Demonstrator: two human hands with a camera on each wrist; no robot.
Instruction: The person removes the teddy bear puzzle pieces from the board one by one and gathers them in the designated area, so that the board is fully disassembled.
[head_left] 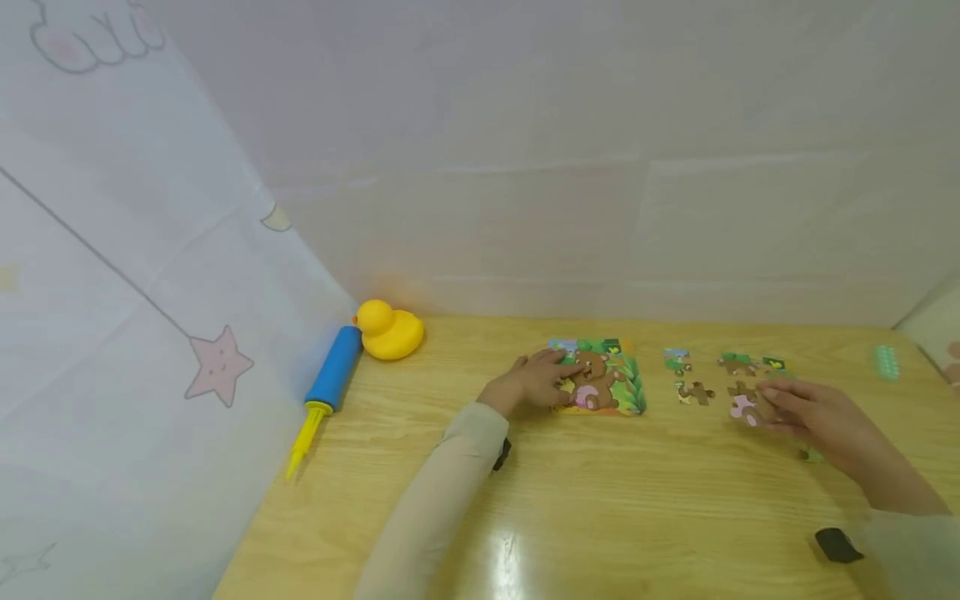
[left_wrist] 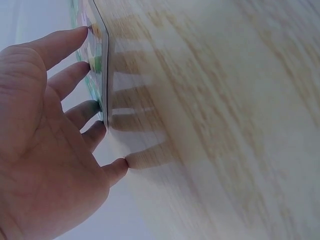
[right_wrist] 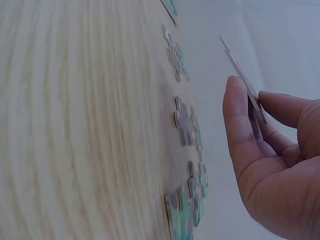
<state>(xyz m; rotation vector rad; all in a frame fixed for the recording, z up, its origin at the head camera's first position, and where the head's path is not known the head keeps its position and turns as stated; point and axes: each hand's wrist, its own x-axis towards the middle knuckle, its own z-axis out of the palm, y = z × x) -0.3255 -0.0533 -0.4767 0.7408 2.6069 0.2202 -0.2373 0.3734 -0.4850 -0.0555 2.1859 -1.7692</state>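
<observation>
A bear picture board (head_left: pixel 628 392) lies flat on the table, and the fingertips of my left hand (head_left: pixel 534 383) rest on its left side. In the left wrist view the left hand (left_wrist: pixel 55 135) has its fingers spread, several tips touching the board's edge (left_wrist: pixel 105 60). My right hand (head_left: pixel 821 421) pinches a brown and pink jigsaw piece (head_left: pixel 745 410) between thumb and fingers. Seen edge-on in the right wrist view, that piece (right_wrist: pixel 237 67) is lifted off the table. Loose jigsaw pieces (head_left: pixel 696 392) lie between the board and the right hand.
More pieces (head_left: pixel 738 364) lie behind the right hand, and a green one (head_left: pixel 810 456) is partly hidden under it. A yellow duck (head_left: pixel 393 333) and a blue hand pump (head_left: pixel 335 371) stand at the left. A pale green bumpy item (head_left: pixel 887 362) lies far right.
</observation>
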